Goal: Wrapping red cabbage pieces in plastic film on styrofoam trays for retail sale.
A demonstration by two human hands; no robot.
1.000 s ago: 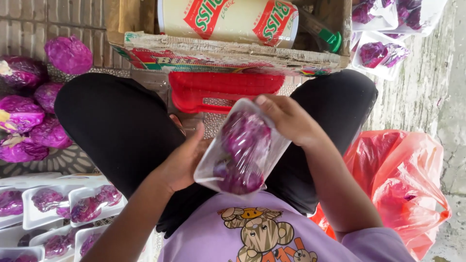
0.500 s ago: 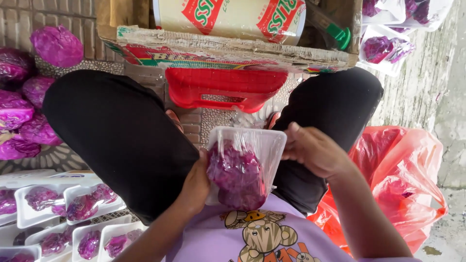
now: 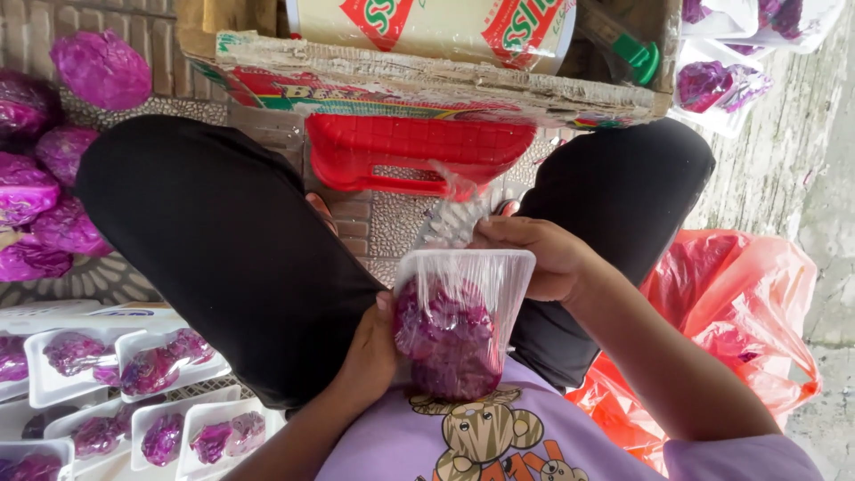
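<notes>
Clear film now pulling tight over the foam tray of purple cabbage (image 3: 454, 330); right hand (image 3: 534, 254) gripping its far edge, left hand (image 3: 370, 352) clasping beneath, tray turned upright since before.

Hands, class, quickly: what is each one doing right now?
Left hand: closed on the near end of the tray of purple cabbage.
Right hand: closed on the tray's far end, pulling film.

Tight workspace, boxed in on most sides.
12 o'clock: red stool (image 3: 419, 151) and cardboard box (image 3: 427, 80) block reach. 9: purple cabbages (image 3: 53, 169). 7: filled white trays (image 3: 134, 392). 3–4: red plastic bag (image 3: 739, 330). Only free gap: bare paving (image 3: 392, 227) between the knees.
</notes>
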